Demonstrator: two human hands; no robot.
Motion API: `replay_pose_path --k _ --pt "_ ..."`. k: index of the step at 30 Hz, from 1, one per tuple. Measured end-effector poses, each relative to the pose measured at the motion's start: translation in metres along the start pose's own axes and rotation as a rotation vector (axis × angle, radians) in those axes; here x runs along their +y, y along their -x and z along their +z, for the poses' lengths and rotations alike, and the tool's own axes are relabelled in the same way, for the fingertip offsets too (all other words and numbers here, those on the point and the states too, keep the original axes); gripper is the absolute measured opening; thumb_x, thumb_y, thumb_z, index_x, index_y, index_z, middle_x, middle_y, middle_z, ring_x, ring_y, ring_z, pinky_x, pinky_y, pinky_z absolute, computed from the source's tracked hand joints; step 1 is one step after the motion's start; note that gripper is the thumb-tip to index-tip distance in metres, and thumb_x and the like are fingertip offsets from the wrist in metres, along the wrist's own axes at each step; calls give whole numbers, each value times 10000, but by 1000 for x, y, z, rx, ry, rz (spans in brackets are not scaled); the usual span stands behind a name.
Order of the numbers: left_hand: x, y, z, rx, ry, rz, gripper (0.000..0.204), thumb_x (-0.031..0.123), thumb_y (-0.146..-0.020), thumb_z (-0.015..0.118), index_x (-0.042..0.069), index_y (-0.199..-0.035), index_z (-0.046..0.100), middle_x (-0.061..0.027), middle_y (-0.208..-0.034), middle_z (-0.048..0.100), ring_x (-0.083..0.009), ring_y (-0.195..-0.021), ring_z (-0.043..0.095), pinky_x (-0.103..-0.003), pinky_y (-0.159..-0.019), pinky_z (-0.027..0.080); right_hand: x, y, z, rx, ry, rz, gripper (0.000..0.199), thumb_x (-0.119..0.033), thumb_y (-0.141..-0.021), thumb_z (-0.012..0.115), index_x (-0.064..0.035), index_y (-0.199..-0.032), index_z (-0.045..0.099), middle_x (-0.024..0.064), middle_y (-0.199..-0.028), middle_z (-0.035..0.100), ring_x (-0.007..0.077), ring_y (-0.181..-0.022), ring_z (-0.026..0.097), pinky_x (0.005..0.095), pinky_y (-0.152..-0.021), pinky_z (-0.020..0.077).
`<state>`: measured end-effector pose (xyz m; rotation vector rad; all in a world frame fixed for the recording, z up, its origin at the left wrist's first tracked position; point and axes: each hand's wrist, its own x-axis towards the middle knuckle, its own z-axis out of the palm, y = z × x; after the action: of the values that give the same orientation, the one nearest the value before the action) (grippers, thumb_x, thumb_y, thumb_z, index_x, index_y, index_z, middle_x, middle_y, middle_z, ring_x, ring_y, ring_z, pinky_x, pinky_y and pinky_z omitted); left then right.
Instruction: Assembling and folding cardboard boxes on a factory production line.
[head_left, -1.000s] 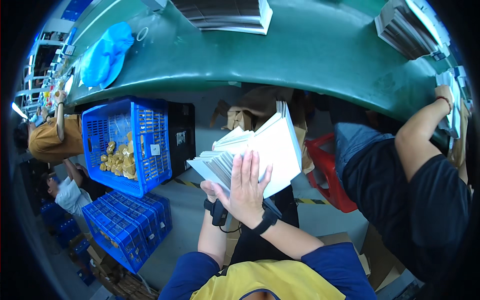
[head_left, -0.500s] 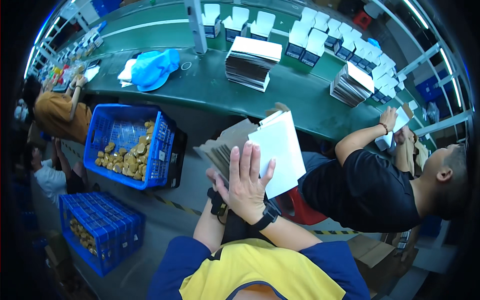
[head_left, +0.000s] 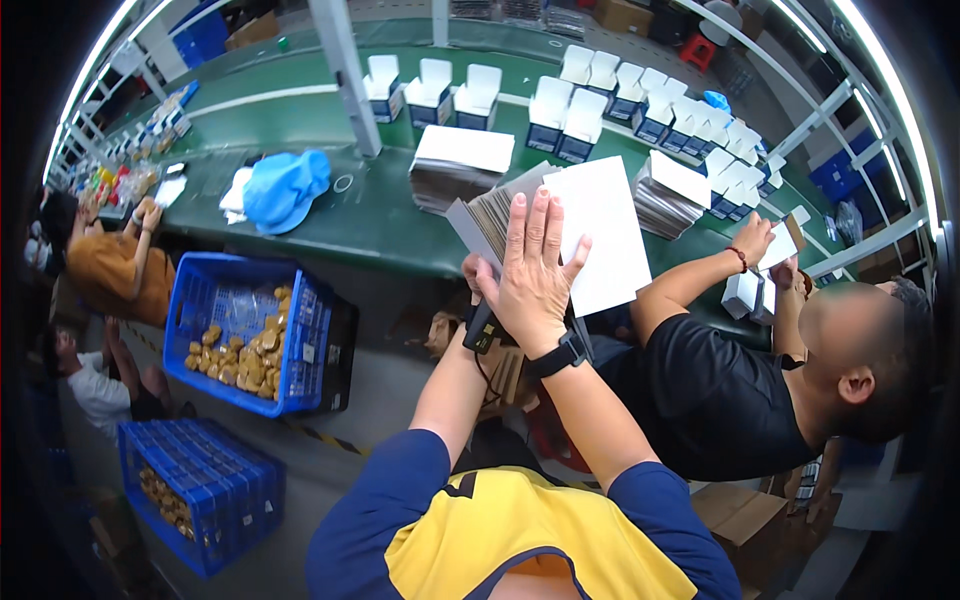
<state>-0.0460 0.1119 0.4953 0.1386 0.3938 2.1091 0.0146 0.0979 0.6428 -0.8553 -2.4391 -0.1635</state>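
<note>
Between my hands is a stack of flat cardboard sheets point(head_left: 612, 235), white on its front face, its layered grey-brown edges fanned out to the left. My right hand point(head_left: 538, 262) lies flat against the white face, fingers stretched and slightly spread. At the lower left corner of the stack, my left hand point(head_left: 474, 275) is closed round the edge; most of its fingers are hidden. The held stack is tilted over the front edge of the green table point(head_left: 385, 225). Just behind it stands another stack of white-topped cardboard sheets point(head_left: 462, 150), with a third stack point(head_left: 677, 185) to the right.
Open white-and-blue boxes point(head_left: 480, 90) stand in rows along the back. A blue cap point(head_left: 285, 190) lies at left. Left of me are a blue crate point(head_left: 300, 390) of brown wrapped pieces and a lower blue crate point(head_left: 205, 460). A co-worker in black point(head_left: 740, 370) handles a box close on my right.
My hands and the held stack have moved forward and up toward the table. The view has shifted, and the co-worker at right now shows nearer the table with a box.
</note>
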Motion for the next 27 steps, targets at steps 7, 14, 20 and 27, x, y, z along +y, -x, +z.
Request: replay_pose_path --k 7,14,20,27 --pt "-14 -17 -53 54 10 -79 780 211 -560 562 0 -1284 364 -180 -1208 489 -330 -1122 472 -403 -1000 350 48 13 94 -214 -134 114 900 -417 -690 609 -5 -1381 206 197 -1441 180 314 -1343 163 596 -979 143" --pt "41 4 -85 283 -81 -198 594 219 -658 508 -39 -1190 460 -175 -1098 563 -319 -1005 541 -394 -923 410 23 26 166 -371 -359 202 917 -484 -701 596 3 -1377 212 211 -1442 178 320 -1346 154 597 -978 142" --pt "45 -7 -77 428 -125 -300 476 172 -711 504 -21 -1145 490 -169 -1069 570 -315 -962 557 -405 -890 434 40 18 187 -538 -550 344 882 -507 -713 603 -16 -1362 263 222 -1435 187 334 -1336 179 595 -997 113" --pt "51 -10 -62 399 -27 -329 509 161 -700 522 -29 -1168 458 -181 -1078 560 -324 -980 552 -418 -912 428 103 20 169 -325 -855 510 534 -231 -822 593 23 -1259 420 229 -1300 423 338 -1228 390 357 -1027 290"
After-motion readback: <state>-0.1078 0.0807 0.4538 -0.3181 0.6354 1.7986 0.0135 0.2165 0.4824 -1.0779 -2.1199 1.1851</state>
